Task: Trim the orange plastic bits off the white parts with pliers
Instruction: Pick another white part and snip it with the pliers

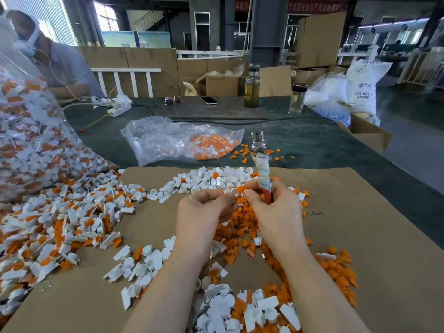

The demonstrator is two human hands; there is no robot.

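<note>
Both hands meet above the cardboard sheet (360,236) that covers the near part of the table (312,140). The left hand (204,212) has its fingers curled in, pinching a small white part (230,191) at the fingertips. The right hand (276,207) grips the pliers (260,162) by their red, tape-wrapped handle, the metal head pointing up and away over the sheet's far edge, while its fingertips also pinch an orange bit (241,189) that touches the white part.

Untrimmed pieces spill onto the sheet's left side from a large clear bag (36,140). A heap of loose orange offcuts (240,227) lies on the sheet directly under the hands, and trimmed white parts (204,180) are heaped along its far edge and near corner. A smaller bag of orange scrap (182,140) lies on the table just beyond the sheet.

The risks, as I judge them: the pliers' head is turned away from the work, so the bit is probably being pulled by finger, and a twist could tear it off raggedly or leave a stub on the white part. The double hold by the right hand looks awkward; the tool could slip from it. A dropped part would vanish into the mixed heaps below.

The joint between orange and white is hidden behind the fingertips, so I cannot tell whether it is already severed. Whether the pliers' jaws are apart is too small to make out. The big bag is cut off at the left edge.
</note>
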